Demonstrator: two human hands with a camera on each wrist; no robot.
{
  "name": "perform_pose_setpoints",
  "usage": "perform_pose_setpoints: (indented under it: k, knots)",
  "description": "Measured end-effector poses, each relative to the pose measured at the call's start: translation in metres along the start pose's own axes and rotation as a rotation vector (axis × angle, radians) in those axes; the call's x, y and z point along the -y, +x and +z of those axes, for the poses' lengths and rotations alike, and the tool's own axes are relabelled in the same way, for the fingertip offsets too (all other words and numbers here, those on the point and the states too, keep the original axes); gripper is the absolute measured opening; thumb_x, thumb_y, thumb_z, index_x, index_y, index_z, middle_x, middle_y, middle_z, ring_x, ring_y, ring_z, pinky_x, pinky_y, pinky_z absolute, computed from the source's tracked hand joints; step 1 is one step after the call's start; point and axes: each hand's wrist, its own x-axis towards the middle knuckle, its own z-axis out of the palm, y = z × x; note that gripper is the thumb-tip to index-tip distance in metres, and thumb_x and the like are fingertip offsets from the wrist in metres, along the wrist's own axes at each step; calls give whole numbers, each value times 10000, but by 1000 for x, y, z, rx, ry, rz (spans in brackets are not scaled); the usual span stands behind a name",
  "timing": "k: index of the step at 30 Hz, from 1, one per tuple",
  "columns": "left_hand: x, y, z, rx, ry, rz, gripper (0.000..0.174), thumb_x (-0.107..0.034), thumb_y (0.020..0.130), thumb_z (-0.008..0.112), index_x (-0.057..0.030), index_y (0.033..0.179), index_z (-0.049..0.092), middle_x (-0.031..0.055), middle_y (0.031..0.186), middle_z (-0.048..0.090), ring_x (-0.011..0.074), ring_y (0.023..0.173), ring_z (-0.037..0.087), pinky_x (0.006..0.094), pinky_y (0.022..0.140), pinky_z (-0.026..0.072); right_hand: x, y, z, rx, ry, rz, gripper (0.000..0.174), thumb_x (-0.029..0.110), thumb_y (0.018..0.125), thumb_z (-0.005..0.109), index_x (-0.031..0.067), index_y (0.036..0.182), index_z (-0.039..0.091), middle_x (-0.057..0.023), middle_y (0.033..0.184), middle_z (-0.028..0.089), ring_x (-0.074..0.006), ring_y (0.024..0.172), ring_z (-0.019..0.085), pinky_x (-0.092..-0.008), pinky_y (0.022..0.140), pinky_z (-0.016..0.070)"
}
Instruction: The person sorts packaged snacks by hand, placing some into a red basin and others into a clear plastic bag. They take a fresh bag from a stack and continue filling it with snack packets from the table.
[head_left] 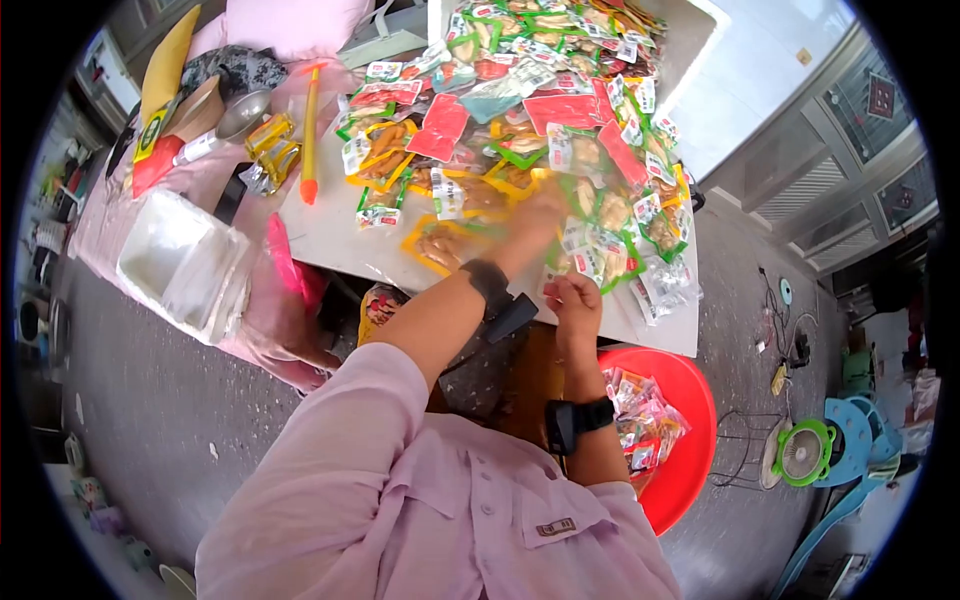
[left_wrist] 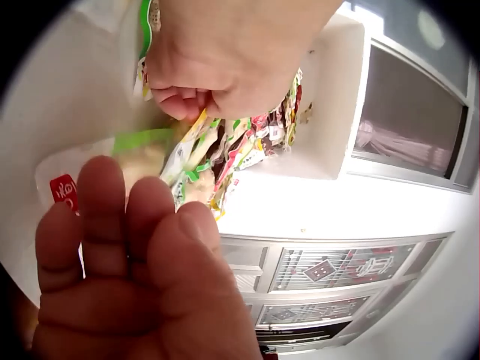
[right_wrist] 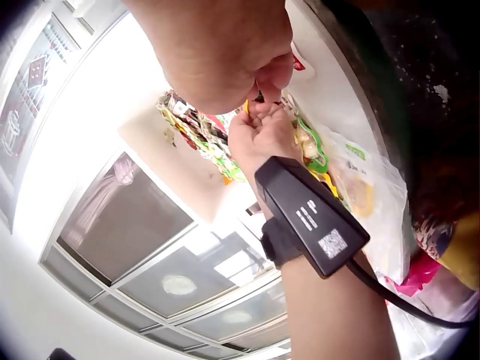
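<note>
Farthest left, a white box (head_left: 232,290) stands on the pink cloth (head_left: 115,215), with a metal bowl (head_left: 243,115) beyond it. Next come a bright pink bag (head_left: 283,250), at the edge of the tabletop (head_left: 330,235), and a yellow tube (head_left: 309,140) with orange ends, lying lengthwise.

Toward the middle, an orange-edged packet (head_left: 440,245) lies flat near the tabletop's front edge. Above it spreads a loose layer of food packets, some showing plain red faces (head_left: 437,128). My left hand (head_left: 535,225), blurred in the head view, reaches over this layer; in both wrist views its fingers are curled, pinching the rim of a yellow-edged packet (left_wrist: 184,144) among the others. A black band (head_left: 487,285) circles that wrist.

Just to the right and nearer my body, my right hand (head_left: 575,300) is raised by the front edge, palm turned up, fingers loosely bent and holding nothing. Green-edged packets (head_left: 612,255) lie just beyond it. Behind these, a large foam box (head_left: 690,45) contains a dense heap of similar packets.

At the right corner rest crumpled clear wrappers (head_left: 665,290). Below the corner stands a red basin (head_left: 690,495) with more packets inside; farthest right, a green fan (head_left: 803,452) is on the floor side.
</note>
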Motion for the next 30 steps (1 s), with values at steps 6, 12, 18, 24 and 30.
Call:
perform_pose_setpoints:
  k: [6, 12, 18, 24, 30]
  knots:
    - [-10, -20, -4, -100, -138, 70, 88, -99, 689, 543, -24, 734, 537, 57, 634, 537, 130, 595, 513, 257, 539, 400, 7, -2, -16, -91, -655, -656, 386, 43, 688, 585, -31, 1028, 418, -142, 980, 496, -232, 892, 491, -330, 763, 396]
    - [-71, -70, -46, 77, -2, 122, 89, -102, 717, 522, -25, 760, 533, 55, 656, 521, 99, 574, 492, 243, 525, 393, 35, -2, -21, 14, -828, -762, 491, 63, 640, 642, -44, 1065, 419, -169, 1026, 485, -268, 959, 464, -331, 825, 358]
    - [-73, -96, -51, 254, -172, -69, 175, -64, 718, 531, -28, 889, 515, 52, 743, 522, 78, 646, 495, 240, 562, 411, 40, -13, -19, 317, -508, -466, 242, 57, 760, 537, -17, 985, 488, -76, 885, 536, -109, 806, 503, -217, 702, 400]
    - [-48, -119, -91, 53, 198, 147, 238, -108, 711, 564, -28, 927, 501, 89, 809, 518, 162, 678, 533, 274, 609, 441, 21, -23, -20, 112, 117, 56, 158, 61, 791, 480, 20, 941, 506, -43, 858, 544, -114, 712, 533, -223, 621, 437]
    - [-28, -136, -116, 170, 846, 218, 269, -229, 661, 581, -40, 835, 501, 150, 855, 484, 301, 658, 520, 368, 604, 438, 6, -24, -31, 36, 259, 72, 239, -1, 766, 467, 20, 1004, 471, -61, 876, 547, -174, 748, 552, -297, 642, 469]
